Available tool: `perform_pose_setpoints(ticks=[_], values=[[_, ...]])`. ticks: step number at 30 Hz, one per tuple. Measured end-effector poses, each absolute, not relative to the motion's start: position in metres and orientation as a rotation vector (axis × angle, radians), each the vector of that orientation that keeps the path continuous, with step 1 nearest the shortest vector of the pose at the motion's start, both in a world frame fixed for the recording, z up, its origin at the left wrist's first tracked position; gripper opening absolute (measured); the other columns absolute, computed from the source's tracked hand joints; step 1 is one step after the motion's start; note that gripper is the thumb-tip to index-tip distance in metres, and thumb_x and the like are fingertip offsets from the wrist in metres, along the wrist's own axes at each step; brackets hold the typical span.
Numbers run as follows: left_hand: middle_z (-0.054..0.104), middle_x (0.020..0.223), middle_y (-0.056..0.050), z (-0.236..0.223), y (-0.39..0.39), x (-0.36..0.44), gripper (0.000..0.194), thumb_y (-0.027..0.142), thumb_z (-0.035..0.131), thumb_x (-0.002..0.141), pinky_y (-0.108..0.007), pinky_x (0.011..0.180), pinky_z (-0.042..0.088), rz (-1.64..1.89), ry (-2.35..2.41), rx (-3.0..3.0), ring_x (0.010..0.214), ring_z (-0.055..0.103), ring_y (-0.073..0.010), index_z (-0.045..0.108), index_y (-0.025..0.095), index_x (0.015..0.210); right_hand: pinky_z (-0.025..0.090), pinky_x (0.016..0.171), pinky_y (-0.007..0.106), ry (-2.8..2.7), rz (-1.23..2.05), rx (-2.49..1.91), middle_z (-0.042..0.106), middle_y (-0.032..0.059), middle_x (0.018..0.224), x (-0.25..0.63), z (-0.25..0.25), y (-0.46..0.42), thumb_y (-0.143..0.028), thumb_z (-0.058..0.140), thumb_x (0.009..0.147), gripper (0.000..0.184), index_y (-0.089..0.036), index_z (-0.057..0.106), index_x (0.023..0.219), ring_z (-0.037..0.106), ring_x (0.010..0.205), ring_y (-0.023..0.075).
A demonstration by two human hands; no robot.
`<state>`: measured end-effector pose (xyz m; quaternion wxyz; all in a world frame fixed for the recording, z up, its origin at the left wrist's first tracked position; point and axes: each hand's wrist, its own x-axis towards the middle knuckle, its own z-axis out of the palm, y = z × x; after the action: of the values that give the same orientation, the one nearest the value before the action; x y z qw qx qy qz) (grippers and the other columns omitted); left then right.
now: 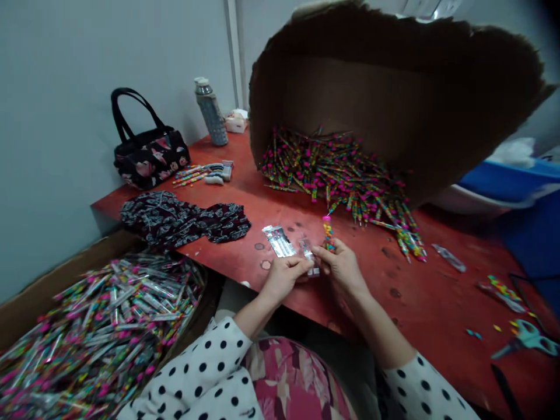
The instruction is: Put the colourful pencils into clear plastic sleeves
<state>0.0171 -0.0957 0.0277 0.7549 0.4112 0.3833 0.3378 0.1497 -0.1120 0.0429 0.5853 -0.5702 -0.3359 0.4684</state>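
Beaded sticks (336,175) spill from a tipped cardboard carton (350,99) across a red table (371,291), while plastic-sleeved sticks (100,332) fill a box (39,303) at lower left. Right hand (343,271) curls closed, gripping 1 stick (328,234) upright; left hand (282,279) nearly closes, pinching a clear plastic sleeve (308,256) just beside it.

From here I can see a black floral handbag (151,157) at the far left corner of the red tabletop (437,303), a speckled flask (211,116) just beside it, a dark patterned cloth (184,219) along the left edge, and teal-handled scissors (527,338) at the right edge.
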Motion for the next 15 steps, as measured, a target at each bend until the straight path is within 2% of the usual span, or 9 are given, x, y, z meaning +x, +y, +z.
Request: perform_pose_setpoints(ticks=[5, 9, 15], values=[[0.065, 0.064, -0.005, 0.033, -0.091, 0.019, 0.025, 0.033, 0.075, 0.058, -0.022, 0.056, 0.051, 0.830, 0.917, 0.628, 0.055, 0.059, -0.0105, 0.068, 0.010, 0.067, 0.026, 0.034, 0.018, -0.888, 0.998, -1.414, 0.055, -0.0046, 0.065, 0.155, 0.041, -0.142, -0.042, 0.056, 0.079, 0.024, -0.020, 0.050, 0.081, 0.037, 0.035, 0.0037], [0.063, 0.059, -0.003, 0.036, -0.086, 0.019, 0.023, 0.028, 0.077, 0.055, -0.020, 0.053, 0.051, 0.923, 0.910, 0.455, 0.052, 0.058, -0.0088, 0.064, 0.010, 0.062, 0.032, 0.038, 0.020, -1.031, 0.983, -1.548, 0.045, -0.0062, 0.054, 0.150, 0.035, -0.184, -0.041, 0.052, 0.082, 0.022, -0.021, 0.054, 0.092, 0.041, 0.039, 0.0079], [0.064, 0.065, -0.002, 0.038, -0.091, 0.029, 0.023, 0.026, 0.076, 0.058, -0.021, 0.054, 0.052, 0.924, 0.835, 0.356, 0.056, 0.059, -0.0097, 0.061, 0.011, 0.068, 0.035, 0.040, 0.021, -1.073, 0.896, -1.652, 0.051, -0.0033, 0.053, 0.134, 0.029, -0.206, -0.043, 0.054, 0.079, 0.025, -0.022, 0.059, 0.090, 0.045, 0.043, 0.0113]])
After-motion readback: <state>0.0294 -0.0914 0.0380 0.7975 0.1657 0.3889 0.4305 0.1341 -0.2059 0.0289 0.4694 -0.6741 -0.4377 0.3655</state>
